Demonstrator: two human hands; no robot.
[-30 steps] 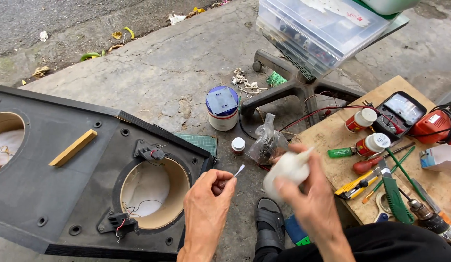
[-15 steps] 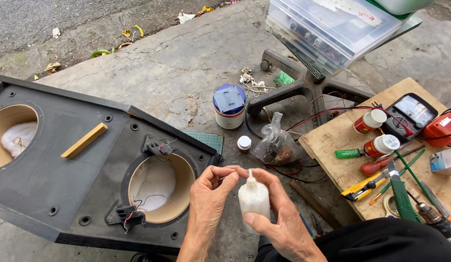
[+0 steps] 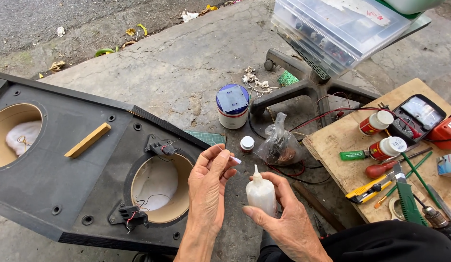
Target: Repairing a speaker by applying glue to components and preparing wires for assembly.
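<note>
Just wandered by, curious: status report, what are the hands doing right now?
Right hand gripping white squeeze bottle, nozzle up. Left hand pinching small white stick beside nozzle. Black speaker panel beneath left hand; nothing between hands.

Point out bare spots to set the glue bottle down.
Bare concrete beyond the black speaker panel, left of the blue-lidded tub. Wooden board is bare only at its near-left corner, otherwise crowded with tools. Right hand holds the bottle.

Even, soft daylight fills the scene; shadows stay faint, focus is sharp throughout, with slight wide-angle bending at the edges.
</note>
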